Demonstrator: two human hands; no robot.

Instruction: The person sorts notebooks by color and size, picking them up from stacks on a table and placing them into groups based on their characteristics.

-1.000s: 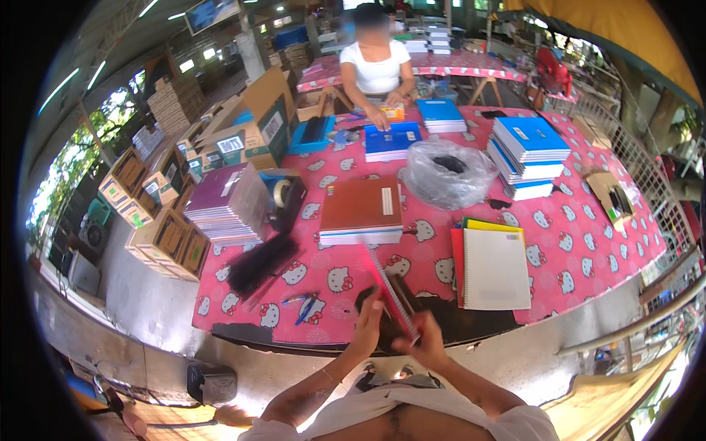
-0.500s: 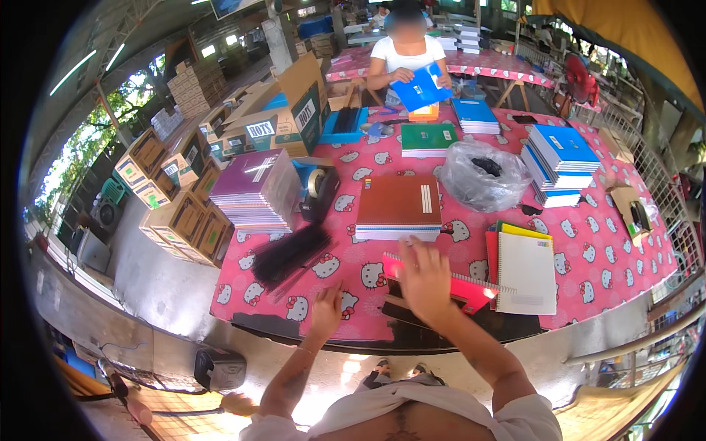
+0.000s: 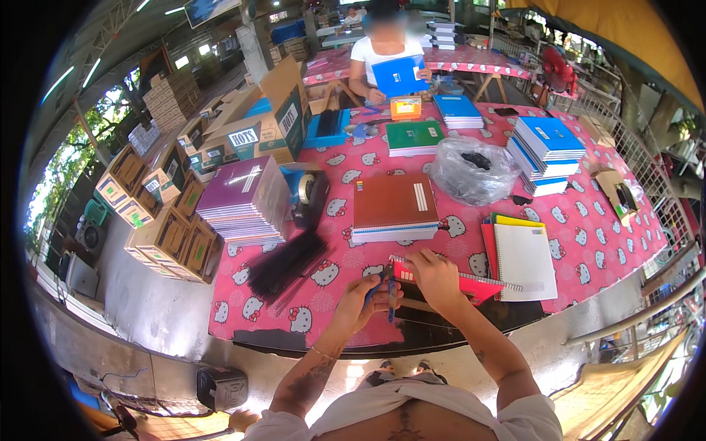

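My left hand (image 3: pixel 359 304) is closed round blue-handled pliers (image 3: pixel 392 301), their jaws at the left end of a wire coil. That coil binds a red spiral notebook (image 3: pixel 481 289), which stands on edge near the front of the table. Its top edge is gripped by my right hand (image 3: pixel 435 278), partly hiding the cover. Just beyond lies a stack of brown-covered notebooks (image 3: pixel 394 202). Right of the red one, a white spiral notebook (image 3: pixel 525 257) rests over yellow and red ones. A bundle of thin black wire coils (image 3: pixel 285 268) spreads out to the left.
A purple notebook stack (image 3: pixel 239 192) and a tape dispenser (image 3: pixel 309 198) stand left. A clear plastic bag (image 3: pixel 474 173) and blue notebook stacks (image 3: pixel 548 140) are right of centre. Across the table a person (image 3: pixel 386 55) holds a blue notebook. Cartons (image 3: pixel 265 132) rise at far left.
My left hand, holding no visible tool before, now has the pliers at the coil's end. My right hand has closed on the notebook's edge. The person opposite has shifted the blue notebook.
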